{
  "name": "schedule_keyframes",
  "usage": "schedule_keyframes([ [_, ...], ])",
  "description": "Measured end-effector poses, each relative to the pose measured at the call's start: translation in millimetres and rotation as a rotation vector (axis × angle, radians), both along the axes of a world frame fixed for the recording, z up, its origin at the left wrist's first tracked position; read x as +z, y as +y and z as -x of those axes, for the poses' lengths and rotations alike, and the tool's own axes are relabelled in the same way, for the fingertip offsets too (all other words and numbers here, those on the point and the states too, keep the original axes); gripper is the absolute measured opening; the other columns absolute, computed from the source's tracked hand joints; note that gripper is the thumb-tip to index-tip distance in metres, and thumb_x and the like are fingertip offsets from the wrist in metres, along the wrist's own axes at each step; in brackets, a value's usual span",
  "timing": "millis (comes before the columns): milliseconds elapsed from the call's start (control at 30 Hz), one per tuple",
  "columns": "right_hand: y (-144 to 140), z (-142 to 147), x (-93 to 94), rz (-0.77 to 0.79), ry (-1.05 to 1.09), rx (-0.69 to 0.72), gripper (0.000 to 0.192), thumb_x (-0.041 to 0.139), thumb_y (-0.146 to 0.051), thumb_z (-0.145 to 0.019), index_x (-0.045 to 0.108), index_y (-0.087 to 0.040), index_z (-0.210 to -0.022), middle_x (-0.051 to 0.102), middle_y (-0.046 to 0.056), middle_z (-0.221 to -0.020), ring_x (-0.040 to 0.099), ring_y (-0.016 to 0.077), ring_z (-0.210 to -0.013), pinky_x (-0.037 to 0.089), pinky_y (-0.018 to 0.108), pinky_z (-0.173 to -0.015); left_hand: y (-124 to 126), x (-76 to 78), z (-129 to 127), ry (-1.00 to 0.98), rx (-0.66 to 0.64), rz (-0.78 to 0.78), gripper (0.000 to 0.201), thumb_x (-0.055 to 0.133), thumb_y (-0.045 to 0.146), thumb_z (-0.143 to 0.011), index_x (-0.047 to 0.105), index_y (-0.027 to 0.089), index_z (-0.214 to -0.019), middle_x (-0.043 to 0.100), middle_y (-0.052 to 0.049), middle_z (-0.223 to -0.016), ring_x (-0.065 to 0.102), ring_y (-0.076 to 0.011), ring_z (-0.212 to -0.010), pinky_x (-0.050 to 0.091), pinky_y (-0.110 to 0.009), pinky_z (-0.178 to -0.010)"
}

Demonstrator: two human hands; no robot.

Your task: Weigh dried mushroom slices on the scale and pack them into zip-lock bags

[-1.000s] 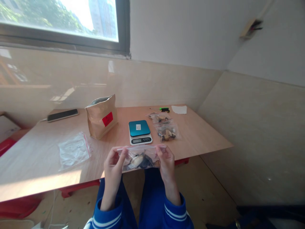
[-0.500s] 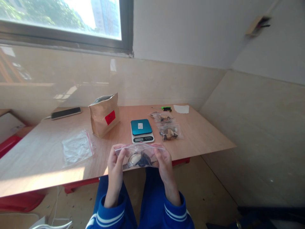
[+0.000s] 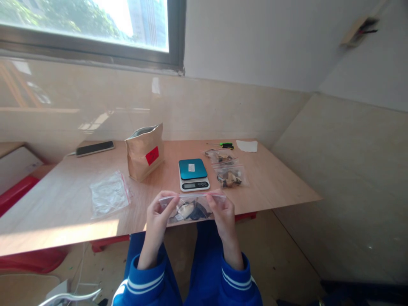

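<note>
A clear zip-lock bag [image 3: 191,211] with dark and pale pieces inside hangs between my hands at the table's near edge. My left hand [image 3: 162,210] pinches its top strip left of the middle. On the right part of that strip, the thumb and fingers of my right hand [image 3: 223,209] are closed too. Just beyond the bag stands a digital kitchen scale [image 3: 193,170] with a blue top, nothing on it but a small label. Right of the scale lie two filled zip-lock bags, the nearer one [image 3: 230,177] and the farther one [image 3: 223,156], holding similar brown and dark pieces.
A brown paper pouch [image 3: 145,155] with a red label stands open at the top, left of the scale. Flat clear bags [image 3: 110,194] lie nearer on the left. A phone [image 3: 94,148], a green-and-black screwdriver [image 3: 226,145] and white paper [image 3: 247,146] sit toward the back.
Both hands have moved closer to the middle along the bag's top strip, which now looks straighter. The view has shifted slightly, so the table's things appear farther right.
</note>
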State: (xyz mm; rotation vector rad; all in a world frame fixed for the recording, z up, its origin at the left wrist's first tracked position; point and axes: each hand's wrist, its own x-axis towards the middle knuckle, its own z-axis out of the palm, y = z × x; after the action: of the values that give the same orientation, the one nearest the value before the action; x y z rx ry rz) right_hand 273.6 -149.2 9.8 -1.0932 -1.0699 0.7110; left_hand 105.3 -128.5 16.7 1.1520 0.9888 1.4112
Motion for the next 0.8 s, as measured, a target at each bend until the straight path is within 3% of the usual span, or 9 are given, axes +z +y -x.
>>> schedule_keyframes([
  [233, 4.1, 1.0, 12.3, -0.022, 0.012, 0.019, 0.014, 0.066, -0.032, -0.084, 0.067, -0.021, -0.077, 0.061, -0.002, -0.074, 0.059, 0.0129, -0.075, 0.047, 0.024, -0.072, 1.2, 14.7, 0.1, -0.006, 0.068, -0.011, 0.015, 0.073, 0.032, -0.075, 0.067, 0.019, -0.079, 0.063, 0.002, -0.075, 0.058, -0.0098, -0.072, 0.045, -0.019, -0.067],
  [433, 6.4, -1.8, 23.4, 0.069, 0.013, 0.273, 0.023, 0.063, -0.041, -0.084, 0.067, -0.022, -0.096, 0.066, 0.001, -0.088, 0.062, 0.0141, -0.076, 0.049, 0.024, -0.066, 5.2, 17.2, -0.6, -0.119, -0.073, 0.043, 0.019, 0.07, 0.035, -0.078, 0.064, 0.02, -0.088, 0.064, 0.002, -0.075, 0.058, -0.0096, -0.068, 0.045, -0.019, -0.063],
  [600, 7.9, -0.1, 32.6, 0.029, -0.055, 0.203, 0.018, 0.067, -0.039, -0.081, 0.067, -0.021, -0.079, 0.063, 0.0, -0.077, 0.059, 0.0129, -0.068, 0.048, 0.023, -0.061, 5.0, 22.1, 3.1, -0.053, -0.143, 0.037, 0.021, 0.071, 0.035, -0.077, 0.066, 0.019, -0.088, 0.067, -0.001, -0.077, 0.061, -0.0126, -0.069, 0.045, -0.021, -0.063],
  [800, 11.1, -1.4, 34.0, -0.02, -0.091, 0.183, 0.013, 0.066, -0.034, -0.083, 0.069, -0.021, -0.08, 0.066, 0.001, -0.079, 0.062, 0.0148, -0.075, 0.049, 0.025, -0.068, 4.5, 32.4, 1.8, 0.06, -0.044, -0.011, 0.02, 0.071, 0.038, -0.076, 0.067, 0.019, -0.078, 0.062, 0.001, -0.068, 0.057, -0.0112, -0.063, 0.044, -0.021, -0.057],
])
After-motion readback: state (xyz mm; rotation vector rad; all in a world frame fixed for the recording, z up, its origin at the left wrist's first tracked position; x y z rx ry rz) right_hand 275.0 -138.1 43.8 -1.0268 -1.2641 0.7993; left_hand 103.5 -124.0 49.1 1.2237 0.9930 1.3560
